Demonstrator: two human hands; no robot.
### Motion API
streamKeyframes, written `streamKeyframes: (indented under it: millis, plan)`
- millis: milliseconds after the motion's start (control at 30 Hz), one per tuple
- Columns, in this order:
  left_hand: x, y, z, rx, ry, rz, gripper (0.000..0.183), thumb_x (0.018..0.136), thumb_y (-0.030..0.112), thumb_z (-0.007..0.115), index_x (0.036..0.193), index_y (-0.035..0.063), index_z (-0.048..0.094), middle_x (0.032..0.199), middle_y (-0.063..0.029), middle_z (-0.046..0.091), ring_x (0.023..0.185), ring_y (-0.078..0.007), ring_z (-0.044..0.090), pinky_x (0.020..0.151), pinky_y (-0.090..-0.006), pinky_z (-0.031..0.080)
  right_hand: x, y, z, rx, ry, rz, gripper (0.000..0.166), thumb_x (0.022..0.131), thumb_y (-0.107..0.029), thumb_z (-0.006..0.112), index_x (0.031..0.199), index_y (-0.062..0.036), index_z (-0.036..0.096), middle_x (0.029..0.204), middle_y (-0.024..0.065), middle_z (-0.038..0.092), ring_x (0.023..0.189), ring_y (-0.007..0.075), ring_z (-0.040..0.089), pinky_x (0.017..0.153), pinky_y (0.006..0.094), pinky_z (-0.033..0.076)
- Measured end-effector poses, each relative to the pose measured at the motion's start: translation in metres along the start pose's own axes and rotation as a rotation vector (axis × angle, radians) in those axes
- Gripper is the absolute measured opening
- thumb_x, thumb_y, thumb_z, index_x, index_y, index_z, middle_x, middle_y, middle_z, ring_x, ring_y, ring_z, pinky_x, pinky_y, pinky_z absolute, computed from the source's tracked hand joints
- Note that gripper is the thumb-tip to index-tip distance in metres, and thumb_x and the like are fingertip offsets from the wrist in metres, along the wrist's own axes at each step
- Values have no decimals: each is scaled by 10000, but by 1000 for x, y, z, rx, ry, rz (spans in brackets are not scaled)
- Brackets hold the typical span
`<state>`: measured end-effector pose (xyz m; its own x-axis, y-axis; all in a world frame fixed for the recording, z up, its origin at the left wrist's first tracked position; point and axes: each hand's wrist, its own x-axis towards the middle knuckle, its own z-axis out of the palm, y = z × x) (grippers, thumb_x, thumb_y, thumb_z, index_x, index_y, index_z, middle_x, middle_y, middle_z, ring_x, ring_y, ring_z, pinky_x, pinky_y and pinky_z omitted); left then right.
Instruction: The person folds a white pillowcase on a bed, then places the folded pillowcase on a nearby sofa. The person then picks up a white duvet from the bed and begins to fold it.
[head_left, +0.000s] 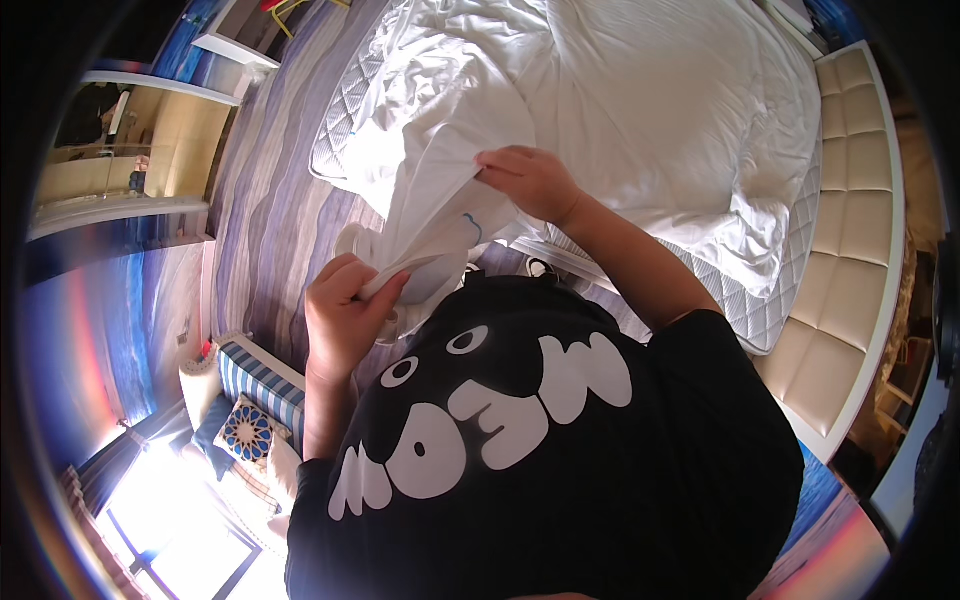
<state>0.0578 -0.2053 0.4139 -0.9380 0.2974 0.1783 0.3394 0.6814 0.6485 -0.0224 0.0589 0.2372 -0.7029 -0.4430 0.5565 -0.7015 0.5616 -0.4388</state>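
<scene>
White bedding cloth (450, 176) stretches between my two hands, lifted off the near edge of the bed. My left hand (345, 307) pinches its edge between thumb and fingers, low and to the left. Higher up and to the right, my right hand (529, 180) grips another part of the same cloth. A small blue mark shows on the cloth between them. The rest of the white bedding (645, 97) lies rumpled over a quilted mattress (750, 319), whose sides show at the left and lower right.
A padded beige headboard (847, 225) stands at the right end of the bed. Striped flooring (262, 172) runs along the left. A striped sofa (262, 379) with cushions (247, 429) is at the lower left, near a bright window. A white-framed shelf or opening (135, 202) stands at the far left.
</scene>
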Motion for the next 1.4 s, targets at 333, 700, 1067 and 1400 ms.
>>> streamKeyframes:
  millis: [333, 700, 1067, 1400]
  plan:
    - [4, -3, 4, -5, 8, -17, 271, 709, 36, 829, 645, -14, 571, 584, -79, 493, 507, -198, 450, 468, -314, 344, -29, -28, 24, 36, -9, -13, 194, 824, -210, 668, 1002, -145, 710, 1160, -28, 671, 1055, 187, 645, 838, 343, 541]
    - [5, -5, 4, -21, 18, -46, 263, 710, 22, 823, 651, -20, 570, 585, -79, 485, 516, -191, 445, 473, -312, 338, -42, -23, 41, 0, -27, 178, 161, 843, -242, 674, 980, -170, 719, 1178, -46, 672, 1021, 176, 651, 779, 322, 552]
    - [4, -1, 5, -13, 7, -54, 253, 711, 19, 821, 658, -22, 577, 595, -78, 497, 523, -187, 450, 477, -310, 343, -38, -18, 44, -77, -146, 167, 215, 897, -334, 608, 915, -142, 703, 1097, -1, 696, 990, 209, 657, 840, 358, 507]
    - [-3, -19, -1, -30, 66, -168, 240, 709, 14, 819, 666, -14, 584, 608, -75, 509, 535, -164, 455, 494, -296, 347, -46, 16, 18, 102, -211, 121, 151, 801, -164, 627, 921, -87, 675, 1006, 56, 681, 905, 297, 635, 838, 408, 477]
